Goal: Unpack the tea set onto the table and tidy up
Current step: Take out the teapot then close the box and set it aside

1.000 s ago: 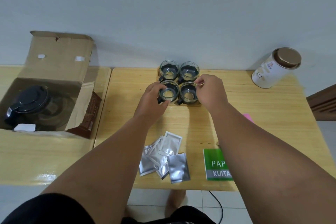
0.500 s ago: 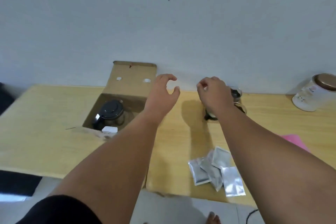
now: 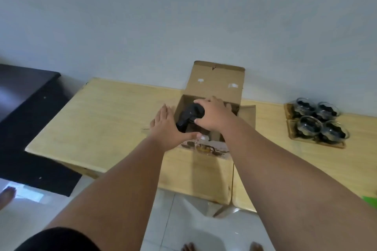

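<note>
One box (image 3: 216, 85) stands open on the left table (image 3: 98, 116), its back flap upright against the wall (image 3: 183, 16). One black-lidded teapot (image 3: 190, 117) sits inside it. The right hand (image 3: 214, 116) closes over the pot's lid, fingers curled on the far side and thumb on the near side. The left hand (image 3: 167, 126) lies flat against the box's left wall, fingers together, thumb stretched along the near rim. Four glass cups (image 3: 318, 121) sit two by two on what seems to be a wooden tray (image 3: 293, 138), well apart on the right table (image 3: 285, 159). Two pale wooden tables stand touching against a plain white wall, over a white tiled floor (image 3: 183, 220). A dark cabinet (image 3: 26, 108) stands at far left.
</note>
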